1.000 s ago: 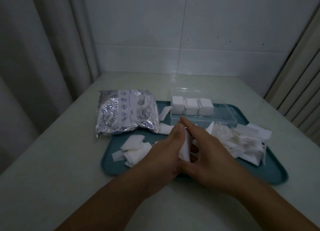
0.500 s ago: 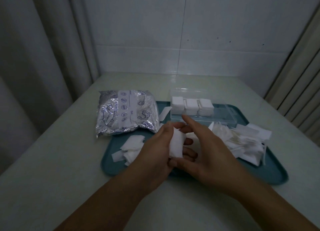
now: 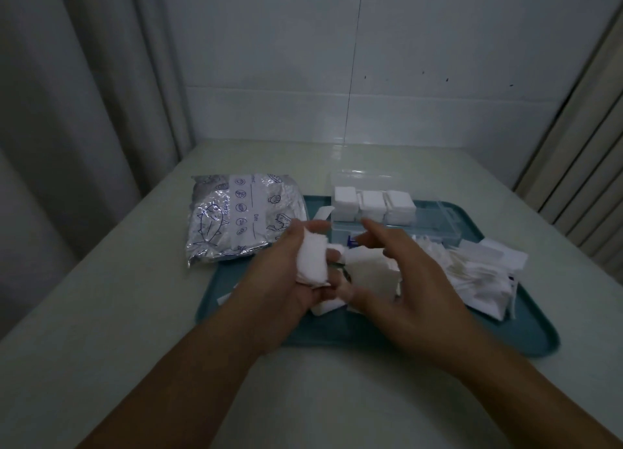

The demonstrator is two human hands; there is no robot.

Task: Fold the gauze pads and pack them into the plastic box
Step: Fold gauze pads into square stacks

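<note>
- Folded gauze pad [image 3: 312, 263] sits in your left hand [image 3: 286, 280], above the near part of the teal tray [image 3: 526, 334], just in front of the foil bag [image 3: 242, 219]
- Handling, my guess: v. light, soft, limp; the fold springs open if you let go, so pinch across the folded edges w/ thumb + fingers, not by one corner
- Left hand: fingers curled round the pad, thumb side pressing it against them; grip looks snug, not crushing
- Right hand [image 3: 404, 280]: fingers spread + relaxed, hovering over a loose gauze sheet [image 3: 371, 273] on the tray; can't tell if it touches it, holds nothing I can see
- Plastic box [image 3: 435, 222] at the tray's far side, lid off or back, 3 gauze stacks [image 3: 372, 206] in its left part; right part looks free for the next pad
- More loose sheets [image 3: 488, 273] piled to the right, near the box
</note>
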